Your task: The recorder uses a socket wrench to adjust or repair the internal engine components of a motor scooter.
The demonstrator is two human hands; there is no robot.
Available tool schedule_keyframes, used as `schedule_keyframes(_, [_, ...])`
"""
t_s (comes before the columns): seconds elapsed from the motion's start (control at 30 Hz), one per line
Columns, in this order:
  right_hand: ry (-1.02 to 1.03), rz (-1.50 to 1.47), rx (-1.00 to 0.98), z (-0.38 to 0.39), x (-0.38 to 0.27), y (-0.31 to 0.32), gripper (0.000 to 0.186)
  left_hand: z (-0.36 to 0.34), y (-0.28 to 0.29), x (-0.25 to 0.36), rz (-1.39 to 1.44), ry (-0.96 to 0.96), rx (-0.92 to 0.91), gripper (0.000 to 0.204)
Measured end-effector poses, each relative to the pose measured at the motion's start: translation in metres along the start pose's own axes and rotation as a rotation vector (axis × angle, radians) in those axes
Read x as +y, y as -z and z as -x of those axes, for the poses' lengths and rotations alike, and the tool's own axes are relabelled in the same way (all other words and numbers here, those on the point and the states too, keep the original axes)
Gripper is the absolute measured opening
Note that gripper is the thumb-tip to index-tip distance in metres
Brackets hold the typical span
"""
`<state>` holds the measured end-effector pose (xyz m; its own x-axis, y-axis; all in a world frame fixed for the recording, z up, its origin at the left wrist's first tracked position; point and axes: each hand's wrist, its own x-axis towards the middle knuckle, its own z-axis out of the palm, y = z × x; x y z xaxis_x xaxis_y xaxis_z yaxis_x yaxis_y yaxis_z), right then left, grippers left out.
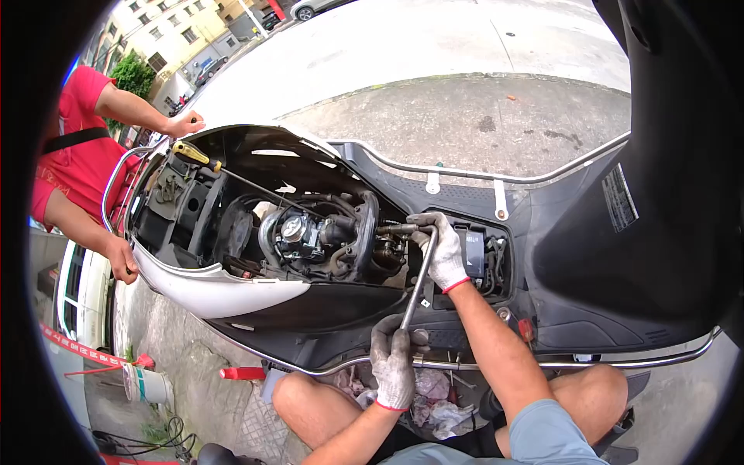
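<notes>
One steel bar wrench (419, 288) sits at 4 o'clock from the scooter's single exposed engine (294, 229), held by two gloved hands: the left hand (393, 363) has its fingers clamped round the lower handle, the right hand (442, 254) has its fingers clamped at the upper bend. The handle's long axis runs from about half past 6 to half past 12, and its short upper end points to 9 o'clock, toward the engine. One yellow-handled screwdriver (194, 155) slants with its shaft toward 4 o'clock, and one co-worker's two bare hands (122, 260) are at the tail.
</notes>
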<state>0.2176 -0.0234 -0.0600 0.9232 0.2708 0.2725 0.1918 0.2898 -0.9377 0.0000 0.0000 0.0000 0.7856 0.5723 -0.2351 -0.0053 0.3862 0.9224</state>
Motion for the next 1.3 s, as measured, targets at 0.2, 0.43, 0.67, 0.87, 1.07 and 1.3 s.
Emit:
schedule_keyframes(0.2, [-0.025, 0.021, 0.04, -0.003, 0.006, 0.004, 0.025, 0.005, -0.01, 0.0, -0.3, -0.215, -0.086, 0.028])
schedule_keyframes(0.43, [-0.061, 0.014, 0.042, -0.011, 0.009, -0.001, 0.021, -0.053, -0.015, 0.049, -0.653, -0.866, 0.053, 0.025])
schedule_keyframes(0.67, [-0.181, -0.281, 0.13, -0.016, 0.011, -0.006, 0.014, -0.169, -0.139, 0.144, -0.314, -0.695, 0.073, 0.021])
schedule_keyframes(0.87, [-0.256, -0.331, 0.234, -0.016, 0.009, -0.018, 0.01, -0.283, -0.191, 0.132, -0.823, -0.89, 0.114, 0.026])
schedule_keyframes(1.07, [-0.287, -0.39, 0.32, -0.018, 0.006, -0.034, 0.014, -0.356, -0.202, 0.105, -1.117, -0.755, 0.036, 0.033])
schedule_keyframes(1.3, [-0.207, -0.253, 0.375, -0.006, 0.012, -0.003, 0.015, -0.277, -0.203, 0.123, -0.596, -0.584, -0.134, 0.032])
